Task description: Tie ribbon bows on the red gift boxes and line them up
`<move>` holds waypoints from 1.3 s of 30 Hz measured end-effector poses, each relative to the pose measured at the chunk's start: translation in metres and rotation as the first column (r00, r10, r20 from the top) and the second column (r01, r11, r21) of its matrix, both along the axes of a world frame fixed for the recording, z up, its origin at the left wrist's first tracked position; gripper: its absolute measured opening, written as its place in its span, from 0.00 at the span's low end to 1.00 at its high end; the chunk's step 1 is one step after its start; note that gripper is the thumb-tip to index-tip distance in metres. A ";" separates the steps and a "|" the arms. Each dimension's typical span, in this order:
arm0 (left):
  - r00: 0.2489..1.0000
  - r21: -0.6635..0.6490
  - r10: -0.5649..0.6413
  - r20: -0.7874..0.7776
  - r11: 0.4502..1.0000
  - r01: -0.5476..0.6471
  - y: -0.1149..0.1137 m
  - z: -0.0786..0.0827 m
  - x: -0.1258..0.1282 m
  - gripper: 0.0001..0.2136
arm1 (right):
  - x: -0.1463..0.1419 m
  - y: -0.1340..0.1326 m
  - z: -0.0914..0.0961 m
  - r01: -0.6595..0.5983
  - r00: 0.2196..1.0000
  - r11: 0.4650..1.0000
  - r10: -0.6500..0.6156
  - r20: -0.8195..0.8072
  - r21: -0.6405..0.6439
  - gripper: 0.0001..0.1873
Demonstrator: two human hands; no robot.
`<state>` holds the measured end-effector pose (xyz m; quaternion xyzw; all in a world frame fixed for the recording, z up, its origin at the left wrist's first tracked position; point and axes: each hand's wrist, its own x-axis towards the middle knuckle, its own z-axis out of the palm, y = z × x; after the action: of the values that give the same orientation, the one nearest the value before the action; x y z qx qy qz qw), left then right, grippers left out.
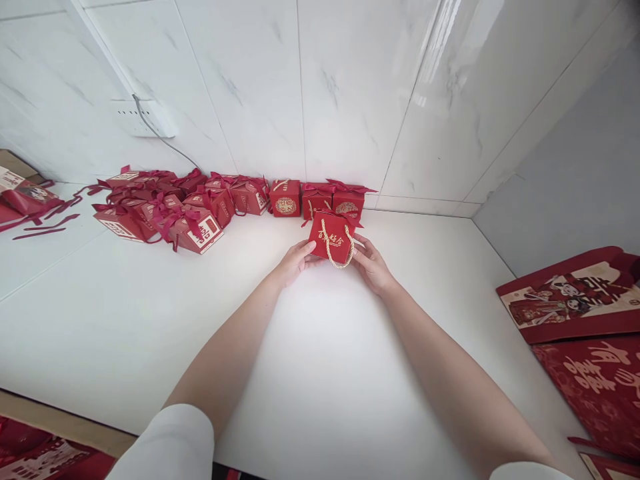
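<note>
Between my two hands is a small red gift box (327, 233) with gold lettering and a twisted gold cord handle hanging over its near side. My left hand (297, 261) grips its left side, thumb on the face and fingers beneath. On the opposite side, my right hand (371, 264) closes round the edge, its fingers partly behind the box. Just behind stand two ribboned red boxes (349, 200) and, to their left, a red box with a round gold emblem (287, 199). The held box hides part of those behind it.
Several red boxes with ribbon bows (193, 227) cluster at the back left of the white table (150, 320). Loose ribbons (47, 227) lie farther left. Large red printed bags (575, 293) lie along the right side. A wall socket (143, 119) with a grey cable is on the tiled wall.
</note>
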<state>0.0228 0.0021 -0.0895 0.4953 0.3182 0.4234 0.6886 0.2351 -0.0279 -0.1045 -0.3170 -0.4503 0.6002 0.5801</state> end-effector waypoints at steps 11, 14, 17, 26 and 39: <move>0.983 0.034 0.048 -0.177 0.999 -0.042 -0.010 0.007 0.012 0.28 | -0.007 -0.003 -0.002 -0.003 0.988 0.994 -0.014 0.154 0.107 0.50; 0.965 0.072 0.096 -0.245 0.994 -0.080 -0.012 0.007 0.016 0.26 | -0.007 -0.003 -0.002 0.008 0.988 0.995 -0.023 0.150 0.104 0.49; 0.984 0.083 0.034 -0.177 0.996 -0.020 -0.010 0.004 0.012 0.23 | -0.006 -0.004 0.003 0.013 0.992 0.995 -0.025 0.126 0.095 0.45; 0.983 0.173 -0.035 -0.180 0.983 0.067 -0.007 0.001 0.002 0.31 | -0.001 -0.005 0.009 -0.018 1.000 0.999 0.018 0.017 0.043 0.32; 0.983 0.169 0.009 -0.186 0.985 0.023 -0.010 0.001 0.010 0.35 | -0.003 0.000 -0.004 0.051 0.996 0.997 -0.056 0.075 0.066 0.40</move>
<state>0.0332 -0.0083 -0.0882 0.5911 0.3417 0.3985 0.6124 0.2320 -0.0277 -0.1083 -0.3329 -0.4825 0.5572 0.5882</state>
